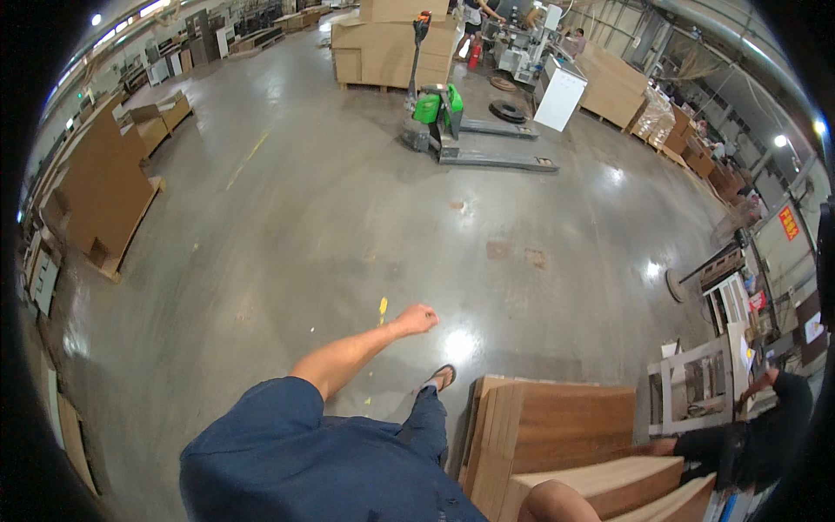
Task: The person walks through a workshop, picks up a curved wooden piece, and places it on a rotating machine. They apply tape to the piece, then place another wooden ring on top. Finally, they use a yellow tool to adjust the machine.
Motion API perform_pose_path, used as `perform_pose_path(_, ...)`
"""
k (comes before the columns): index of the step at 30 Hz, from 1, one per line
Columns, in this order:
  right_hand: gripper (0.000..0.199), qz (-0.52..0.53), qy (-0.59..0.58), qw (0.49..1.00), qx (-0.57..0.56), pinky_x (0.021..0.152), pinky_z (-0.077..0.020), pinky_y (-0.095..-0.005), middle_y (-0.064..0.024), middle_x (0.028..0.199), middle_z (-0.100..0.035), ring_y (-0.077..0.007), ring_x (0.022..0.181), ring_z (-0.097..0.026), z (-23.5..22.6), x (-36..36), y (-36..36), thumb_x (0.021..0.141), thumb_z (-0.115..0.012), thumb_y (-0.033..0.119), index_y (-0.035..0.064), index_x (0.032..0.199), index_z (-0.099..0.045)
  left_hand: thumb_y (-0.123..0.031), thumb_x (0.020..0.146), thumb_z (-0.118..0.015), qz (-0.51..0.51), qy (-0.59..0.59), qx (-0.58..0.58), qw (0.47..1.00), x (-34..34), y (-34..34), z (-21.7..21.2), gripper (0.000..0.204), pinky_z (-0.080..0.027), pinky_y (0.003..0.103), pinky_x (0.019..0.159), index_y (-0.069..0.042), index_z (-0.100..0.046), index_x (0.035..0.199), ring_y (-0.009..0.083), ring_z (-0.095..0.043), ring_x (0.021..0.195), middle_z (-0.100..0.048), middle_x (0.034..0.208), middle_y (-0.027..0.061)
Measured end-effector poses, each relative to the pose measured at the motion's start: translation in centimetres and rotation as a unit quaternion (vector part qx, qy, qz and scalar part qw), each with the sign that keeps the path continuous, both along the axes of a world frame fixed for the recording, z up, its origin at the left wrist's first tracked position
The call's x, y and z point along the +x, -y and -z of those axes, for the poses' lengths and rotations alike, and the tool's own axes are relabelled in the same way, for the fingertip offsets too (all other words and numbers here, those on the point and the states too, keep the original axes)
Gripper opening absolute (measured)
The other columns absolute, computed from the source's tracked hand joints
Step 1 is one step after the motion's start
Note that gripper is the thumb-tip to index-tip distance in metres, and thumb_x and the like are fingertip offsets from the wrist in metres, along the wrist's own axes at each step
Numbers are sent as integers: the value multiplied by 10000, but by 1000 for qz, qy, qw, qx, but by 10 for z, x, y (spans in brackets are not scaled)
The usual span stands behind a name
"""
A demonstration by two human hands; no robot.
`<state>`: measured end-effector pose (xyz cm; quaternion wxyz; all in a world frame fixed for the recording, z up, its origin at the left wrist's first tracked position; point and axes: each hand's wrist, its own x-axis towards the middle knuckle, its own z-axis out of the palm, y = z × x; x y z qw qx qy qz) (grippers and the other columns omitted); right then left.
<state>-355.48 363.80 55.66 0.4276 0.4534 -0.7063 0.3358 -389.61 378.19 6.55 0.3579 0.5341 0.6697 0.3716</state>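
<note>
My left hand (417,319) hangs in front of my body over the grey floor, its fingers curled in with nothing visible in them. Only a bare part of my right arm (559,503) shows at the lower edge; that hand is out of view. Beside it, on my right, is a stack of brown wood-grain boards (574,418), with more long panels (600,474) next to it. One of my feet in a sandal (442,377) is on the floor, just left of the boards.
A green and grey pallet jack (426,109) stands ahead, near large stacked cardboard boxes (391,52). More brown panels (104,183) stand on a pallet at left. At lower right, a person in dark clothes (774,426) is close to a pale wooden frame (691,387).
</note>
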Motion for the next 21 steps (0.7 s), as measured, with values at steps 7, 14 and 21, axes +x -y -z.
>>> perform_pose_path(7,199,107,6,993,-45,486,-462,-425,-85,647,-531,-233,539,-554,-7,24,-244,935,-407,157,115,768,-506,-374,877,-510,95,-105,-272,952,-42,-61,70,459,-490,394,564,-72,-608,545,237,-573,481,-591,526,99)
perform_pose_path(14,185,111,-4,990,-92,482,-471,-413,-82,626,-523,-218,522,-543,-19,14,-485,917,-429,131,110,743,-486,-264,903,-589,-385,260,-457,758,-59,-106,117,295,-569,445,626,-8,-586,1049,278,-660,716,-641,854,135)
perform_pose_path(21,168,174,77,979,-77,492,-479,-366,-73,643,-550,-204,545,-556,0,22,-737,885,-476,103,105,718,-498,-327,925,-516,-289,204,-507,787,-86,-416,194,318,-527,389,572,-45,-641,848,234,-620,604,-615,681,108)
